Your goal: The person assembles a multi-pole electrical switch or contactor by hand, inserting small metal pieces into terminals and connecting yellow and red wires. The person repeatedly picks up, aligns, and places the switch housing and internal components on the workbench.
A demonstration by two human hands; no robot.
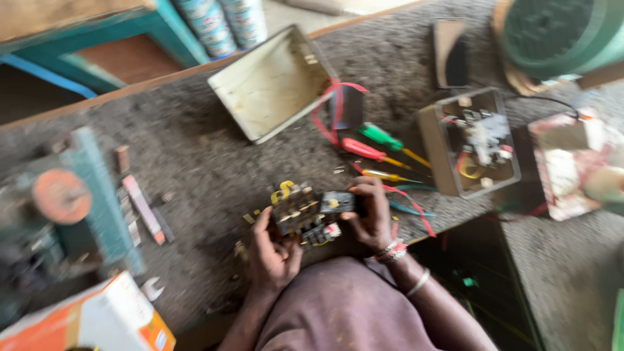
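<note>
Near left corner: orange-and-white carton (97, 322), with a small open-end spanner (152, 288) just beside it on the desk (195, 149).
Left edge: blurred teal machine part with an orange disc (62, 195).
Left of centre: a few flat strips, one pinkish (144, 209), lying on the desk.
Centre, near edge: left hand (270, 250), grip clenched around the near left side of a black electrical switch block (309, 211) with yellow and brass fittings. The block is held just above the desk between both hands.
Far centre: open cream metal lid (270, 81), tilted, with red wires (333, 107) at its right edge.
Right of centre: right hand (372, 218), banded at the wrist, grip clenched on the block's right end. Just beyond it lie three screwdrivers, green-handled (380, 136), red-handled (364, 151) and yellow-handled (380, 174).
Right: open metal box (471, 143) holding wired parts.
Far right: green round housing (559, 32); a second open box (572, 166), badly blurred.
</note>
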